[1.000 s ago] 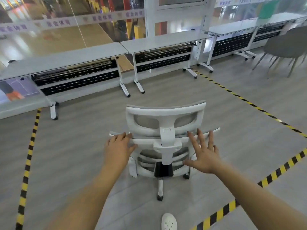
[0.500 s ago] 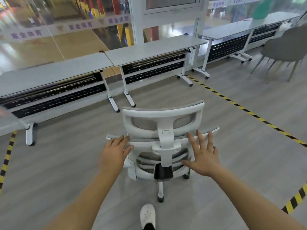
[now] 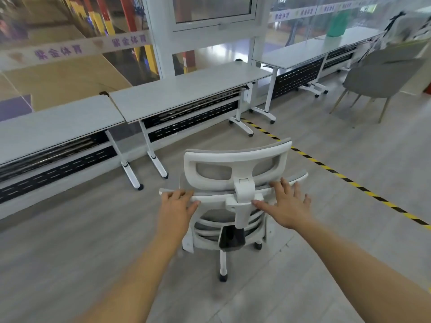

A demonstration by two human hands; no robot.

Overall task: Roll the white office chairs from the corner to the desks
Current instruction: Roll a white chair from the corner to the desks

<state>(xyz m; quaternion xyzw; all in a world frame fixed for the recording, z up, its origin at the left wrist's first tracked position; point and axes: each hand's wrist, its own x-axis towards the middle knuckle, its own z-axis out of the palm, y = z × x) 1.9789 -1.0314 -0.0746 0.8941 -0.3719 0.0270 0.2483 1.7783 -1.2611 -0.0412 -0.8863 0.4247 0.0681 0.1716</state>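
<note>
White mesh-backed office chair [image 3: 235, 197] standing on the wood-look floor [image 3: 70, 241], short of the row of counters [image 3: 186, 89] along the glass wall [image 3: 70, 43], its back turned to the person. Left hand [image 3: 176, 209] resting on the top edge of the backrest, fingers [image 3: 179, 194] loosely curled over it, thumb beside the rim. Right hand [image 3: 285, 206] pressing flat, its fingers spread and straight — pushing, not gripping.

Judging the step: rolling the chair forward toward the nearest counter. Best done by keeping both hands level on the backrest either side of the headrest post [image 3: 243, 194], pushing evenly so the castors are tracking straight, and slowing before the counter legs [image 3: 156, 162].

Against the frame half a second earlier: counters are sitting closer and larger, the view has swung rightward, the striped floor tape [image 3: 349, 180] now runs just right of the chair — and the white shoe is no longer showing.
</note>
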